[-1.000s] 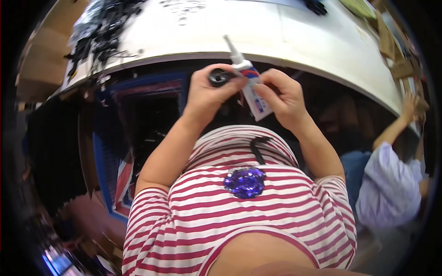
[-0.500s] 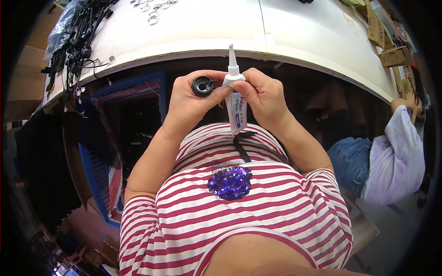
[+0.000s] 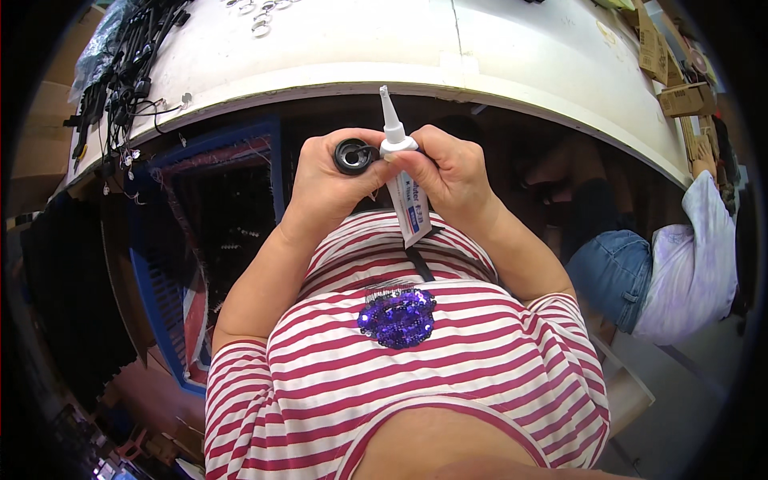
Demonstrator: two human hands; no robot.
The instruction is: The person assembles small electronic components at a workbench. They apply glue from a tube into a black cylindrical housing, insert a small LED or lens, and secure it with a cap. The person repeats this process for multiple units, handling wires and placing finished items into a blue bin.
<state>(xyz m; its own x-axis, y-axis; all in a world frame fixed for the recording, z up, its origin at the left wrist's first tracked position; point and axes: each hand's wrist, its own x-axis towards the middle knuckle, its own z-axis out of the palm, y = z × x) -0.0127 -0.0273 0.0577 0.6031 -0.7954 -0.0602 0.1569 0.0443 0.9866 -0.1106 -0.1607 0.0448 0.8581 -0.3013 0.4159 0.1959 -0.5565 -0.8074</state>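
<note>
The person's left hand has its fingers curled around a black round part, whose hollow end faces up. The right hand grips a white tube just below its shoulder, with the thumb across the front and the fingers bent behind. Left fingertips come right up to the tube too, though whether they press on it cannot be told.

The tube is held in the air before the middle of the table's near edge, close beside the black part. It leans a little, its pale nozzle pointing up toward that edge and its flat end hanging in front of the striped shirt.

On the table, small rings lie left of the middle, well in from the near edge. Black cables are heaped at the left edge, some hanging over the near left corner. Below the near edge, toward that corner, stands a blue crate. Cardboard boxes line the right edge, near which a co-worker's hand reaches.
</note>
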